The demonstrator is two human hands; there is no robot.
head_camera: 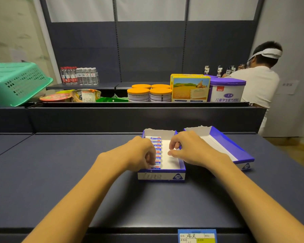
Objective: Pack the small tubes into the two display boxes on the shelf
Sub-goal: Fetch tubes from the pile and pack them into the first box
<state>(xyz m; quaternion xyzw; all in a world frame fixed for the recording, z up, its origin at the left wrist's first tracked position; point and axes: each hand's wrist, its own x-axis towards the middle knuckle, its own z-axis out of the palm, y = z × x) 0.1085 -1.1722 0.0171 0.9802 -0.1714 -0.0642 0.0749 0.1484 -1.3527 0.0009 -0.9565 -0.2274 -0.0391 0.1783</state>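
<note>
Two blue-and-white display boxes stand on the dark shelf. The near box (162,176) holds a row of several small blue-and-white tubes (157,148) along its left side; its right half shows bare white floor. My left hand (141,154) curls over the box's left wall, fingertips on the nearest tubes at the front of the row. Over the box's right wall my right hand (186,148) reaches in with bent fingers; whether it holds a tube is hidden. The second box (235,151), to the right, looks bare inside.
A raised ledge behind the boxes carries orange-lidded tins (148,94), a yellow carton (190,88), a purple-lidded tub (226,90), noodle cups (85,95), water bottles (79,76) and a green basket (16,81). A person in white (256,81) stands far right. A price label (196,235) marks the front edge.
</note>
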